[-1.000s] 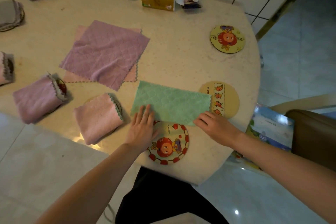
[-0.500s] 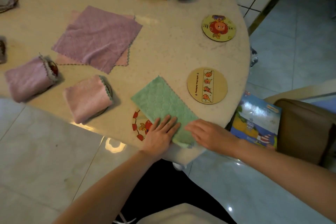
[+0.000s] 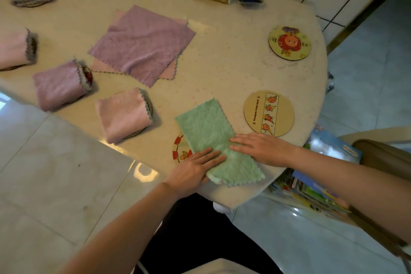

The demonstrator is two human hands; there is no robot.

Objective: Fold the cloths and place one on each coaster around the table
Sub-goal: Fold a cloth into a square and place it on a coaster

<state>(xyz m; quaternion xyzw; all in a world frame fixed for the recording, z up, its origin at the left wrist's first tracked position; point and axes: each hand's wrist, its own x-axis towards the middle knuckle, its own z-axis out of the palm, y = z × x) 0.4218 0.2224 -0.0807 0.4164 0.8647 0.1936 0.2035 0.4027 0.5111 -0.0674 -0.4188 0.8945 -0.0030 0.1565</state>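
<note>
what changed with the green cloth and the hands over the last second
The green cloth turned from lying crosswise to lying diagonally, and slid off the tan coaster, whose edge it had overlapped, further over the red-rimmed coaster. The left hand and right hand, earlier at opposite ends, now press flat close together near its middle. The folded cloths, the spread purple cloth and the far coaster stayed put.

Quilted green cloth, glossy table
</note>
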